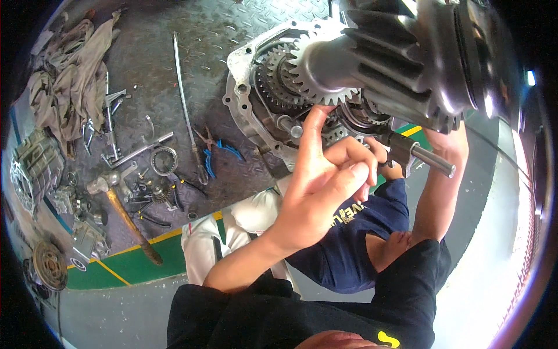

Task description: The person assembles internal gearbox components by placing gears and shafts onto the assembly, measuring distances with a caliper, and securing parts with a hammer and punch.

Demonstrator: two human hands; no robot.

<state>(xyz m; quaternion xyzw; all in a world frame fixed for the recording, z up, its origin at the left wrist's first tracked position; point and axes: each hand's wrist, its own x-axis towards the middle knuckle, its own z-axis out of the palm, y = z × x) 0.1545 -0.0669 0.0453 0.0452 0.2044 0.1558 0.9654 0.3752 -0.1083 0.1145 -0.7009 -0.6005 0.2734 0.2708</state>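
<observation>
A large steel gear shaft point(378, 55) looms at the upper right, its thick helical teeth close to view. At its inner end is a spur gear point(319, 87), above an open gear housing point(241, 102) with more gears inside. My left hand point(325, 186) is just below, its index finger stretched up to the spur gear's lower edge. The other fingers and thumb bend loosely, holding nothing that shows. My right hand point(450, 134) reaches up behind the gear shaft; its fingers are hidden there. A steel rod point(433, 160) juts out to the right below the shaft.
On the patterned metal table point(224, 35) lie a hammer point(119, 206), a long bar point(183, 87), pliers point(212, 145), a ring bearing point(164, 161) and grey rags point(78, 75). Castings point(38, 166) stand at far left. A person in a navy shirt point(343, 250) is close beyond my arms.
</observation>
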